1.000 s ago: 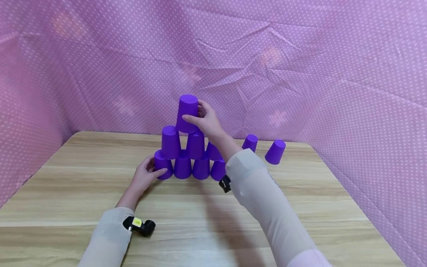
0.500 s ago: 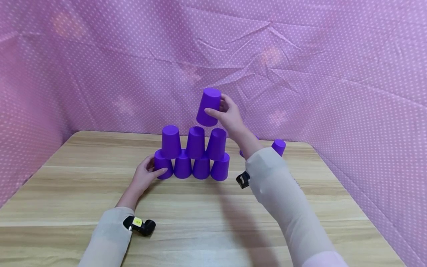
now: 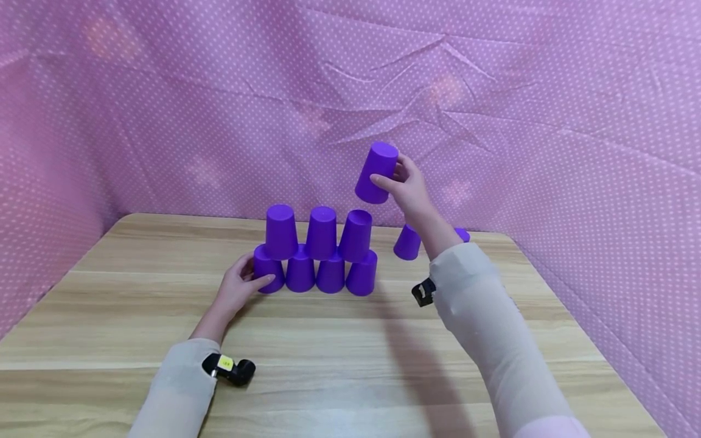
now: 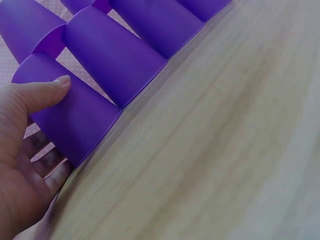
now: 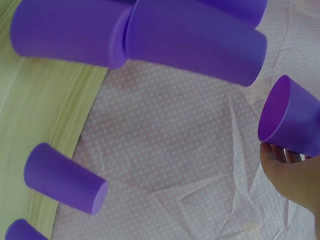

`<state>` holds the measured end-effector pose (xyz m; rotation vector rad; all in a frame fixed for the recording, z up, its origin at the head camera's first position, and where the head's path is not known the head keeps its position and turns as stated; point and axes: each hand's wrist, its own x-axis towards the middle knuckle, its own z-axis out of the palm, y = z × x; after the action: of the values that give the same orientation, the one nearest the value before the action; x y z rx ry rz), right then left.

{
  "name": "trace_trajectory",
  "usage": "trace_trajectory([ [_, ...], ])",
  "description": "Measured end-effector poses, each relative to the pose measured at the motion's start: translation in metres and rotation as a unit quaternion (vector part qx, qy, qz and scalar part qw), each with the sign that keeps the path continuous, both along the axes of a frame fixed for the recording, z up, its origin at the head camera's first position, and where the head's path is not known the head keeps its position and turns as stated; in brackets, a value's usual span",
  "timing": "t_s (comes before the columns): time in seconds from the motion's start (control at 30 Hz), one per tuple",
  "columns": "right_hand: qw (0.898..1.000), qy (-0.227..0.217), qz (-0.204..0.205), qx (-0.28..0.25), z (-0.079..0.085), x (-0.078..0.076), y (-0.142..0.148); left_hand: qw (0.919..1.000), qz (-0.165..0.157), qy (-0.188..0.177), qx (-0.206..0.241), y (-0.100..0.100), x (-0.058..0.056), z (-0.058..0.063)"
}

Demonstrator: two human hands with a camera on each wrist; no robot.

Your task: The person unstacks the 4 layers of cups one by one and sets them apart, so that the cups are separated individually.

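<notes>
Upside-down purple cups form two tiers: several in the bottom row, three above, with the upper left cup (image 3: 281, 232), upper middle cup (image 3: 321, 233) and upper right cup (image 3: 355, 236) bridging the gaps. My left hand (image 3: 237, 289) holds the leftmost bottom cup (image 4: 75, 115), thumb across its front and fingers round the far side. In the air above and right of the tiers, my right hand (image 3: 409, 187) grips another cup (image 3: 376, 173) mouth down and tilted. The right wrist view shows this cup's open rim (image 5: 274, 109) at the edge, above the fingers.
Behind my right forearm, two more purple cups stand on the wooden table (image 3: 306, 365): one cup (image 3: 407, 243) in plain sight, another cup (image 3: 463, 235) mostly hidden. Pink dotted cloth (image 3: 350, 73) hangs round the back and sides.
My right hand has lifted its cup off the upper tier and carried it to the right, tilting it. My left hand stays on the bottom cup.
</notes>
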<state>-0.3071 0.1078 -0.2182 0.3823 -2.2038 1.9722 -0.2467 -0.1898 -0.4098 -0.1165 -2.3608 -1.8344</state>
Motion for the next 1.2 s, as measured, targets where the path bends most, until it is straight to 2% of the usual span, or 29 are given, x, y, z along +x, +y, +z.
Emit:
trace_trajectory([
  [0.33, 0.999, 0.004, -0.040, 0.008, -0.003, -0.005, 0.030, 1.0000, 0.000, 0.000, -0.004, -0.002, -0.001, -0.001],
  [0.57, 0.999, -0.002, -0.045, -0.005, -0.009, -0.005, 0.054, 1.0000, 0.000, 0.000, -0.009, -0.002, 0.000, -0.001],
  [0.93, 0.998, -0.015, -0.060, -0.007, -0.029, 0.005, 0.089, 1.0000, -0.001, 0.002, 0.001, -0.001, -0.003, -0.003],
  [1.2, 0.997, -0.029, -0.066, 0.022, -0.049, 0.013, 0.108, 0.9999, 0.001, 0.009, -0.006, -0.003, -0.004, -0.003],
])
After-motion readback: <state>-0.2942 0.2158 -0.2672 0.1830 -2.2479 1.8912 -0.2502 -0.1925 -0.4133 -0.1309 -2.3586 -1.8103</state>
